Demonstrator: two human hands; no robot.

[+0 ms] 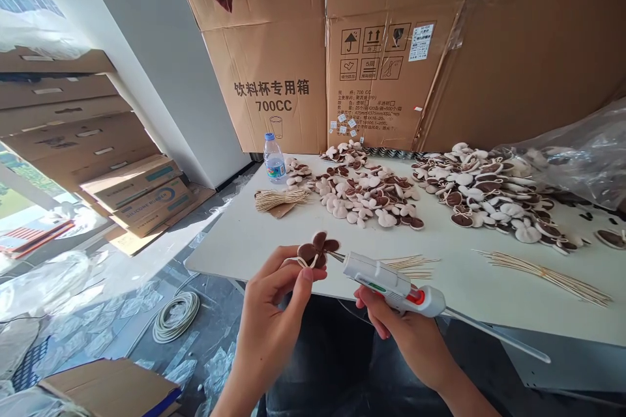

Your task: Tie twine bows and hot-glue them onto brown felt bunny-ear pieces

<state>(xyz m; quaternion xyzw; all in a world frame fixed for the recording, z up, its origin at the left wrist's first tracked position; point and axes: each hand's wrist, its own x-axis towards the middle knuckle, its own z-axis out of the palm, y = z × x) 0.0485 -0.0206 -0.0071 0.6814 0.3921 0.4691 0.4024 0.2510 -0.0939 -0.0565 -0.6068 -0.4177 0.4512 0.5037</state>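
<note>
Pinched in my left hand (278, 306) is a brown felt flower-shaped piece (319, 251) with a pale edge and a cream string loop. My right hand (401, 326) is wrapped around a white glue gun (386, 279) with a red trigger. The gun's metal nozzle points left and reaches the right edge of the felt piece; whether it touches is hard to tell. A long clear glue stick (499, 335) sticks out of the gun's back end. Beyond the gun, thin wooden sticks (413, 265) lie on the white table (235, 241).
Piles of similar cream and brown felt pieces (366, 192) (489, 192) cover the table's back. A water bottle (274, 159) stands by a stick bundle (281, 199); more sticks (548, 277) lie right. Cardboard (278, 45) walls the back. A coiled cable (176, 316) lies on the floor.
</note>
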